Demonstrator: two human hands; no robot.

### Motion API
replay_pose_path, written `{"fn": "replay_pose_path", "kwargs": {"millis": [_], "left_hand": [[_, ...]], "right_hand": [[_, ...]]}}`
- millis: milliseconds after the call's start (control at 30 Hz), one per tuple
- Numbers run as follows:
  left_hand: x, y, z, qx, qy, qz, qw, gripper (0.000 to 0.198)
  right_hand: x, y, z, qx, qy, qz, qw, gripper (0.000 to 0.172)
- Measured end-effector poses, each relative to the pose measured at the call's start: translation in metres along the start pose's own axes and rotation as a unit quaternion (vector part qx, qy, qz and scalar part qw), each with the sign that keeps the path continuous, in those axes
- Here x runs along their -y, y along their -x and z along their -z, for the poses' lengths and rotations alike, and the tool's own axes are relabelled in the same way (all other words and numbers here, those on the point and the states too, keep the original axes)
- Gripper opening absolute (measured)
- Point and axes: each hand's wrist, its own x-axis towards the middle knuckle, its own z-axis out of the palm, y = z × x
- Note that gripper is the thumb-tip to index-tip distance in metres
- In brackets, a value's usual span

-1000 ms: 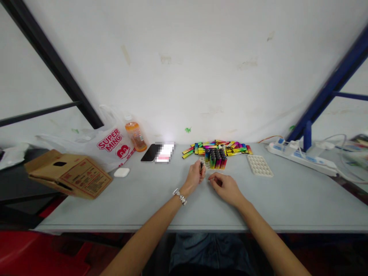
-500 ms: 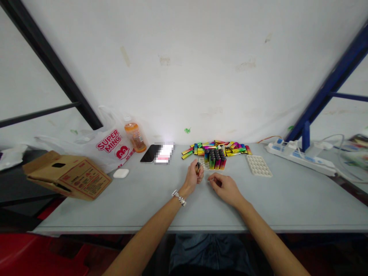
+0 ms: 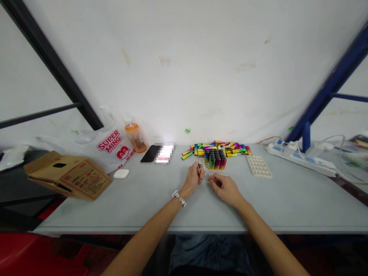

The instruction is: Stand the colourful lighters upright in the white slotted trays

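Observation:
My left hand (image 3: 194,179) is closed in a fist around a lighter (image 3: 199,167), whose metal top pokes out above the fingers. Just to its right, my right hand (image 3: 225,187) rests on the table with curled fingers and thumb near the fingertips; whatever they may hold is hidden. Beyond both hands, several rainbow-coloured lighters (image 3: 217,159) with black tops stand upright in a block, on a white dimpled tray (image 3: 204,164) that shows at their left. Behind them lies a loose heap of shiny multicoloured flat pieces (image 3: 235,147) along the wall.
Another white dimpled tray (image 3: 259,166) lies to the right, before a power strip (image 3: 301,159) with cables. On the left are a phone (image 3: 150,154), an orange drink bottle (image 3: 136,137), a white case (image 3: 121,174), a plastic bag (image 3: 100,149) and a cardboard box (image 3: 77,176).
Both hands keep nearly the same place and pose. The lighter in my left hand appears slightly more upright; the view has shifted very little.

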Motion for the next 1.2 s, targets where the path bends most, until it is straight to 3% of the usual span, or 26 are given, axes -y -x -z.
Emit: {"fn": "replay_pose_path", "kwargs": {"millis": [467,667,867,1000,1200], "left_hand": [[-0.002,0.001,0.0,0.012,0.024,0.007,1.0,0.051],[-0.001,0.0,0.004,0.052,0.029,0.049,0.997,0.057],[-0.001,0.004,0.0,0.081,-0.026,0.029,0.996,0.066],[0.001,0.009,-0.004,0.087,-0.074,0.023,0.993,0.072],[-0.001,0.016,-0.003,0.105,-0.106,-0.011,0.989,0.071]], "right_hand": [[0.002,0.0,0.001,0.001,0.002,-0.002,1.0,0.021],[0.002,0.0,0.001,0.001,-0.005,-0.001,1.0,0.021],[0.002,0.001,0.0,-0.037,-0.095,0.014,0.995,0.027],[0.013,-0.002,0.011,-0.085,-0.124,0.046,0.988,0.036],[0.028,-0.018,0.038,-0.014,-0.091,0.093,0.991,0.017]]}}
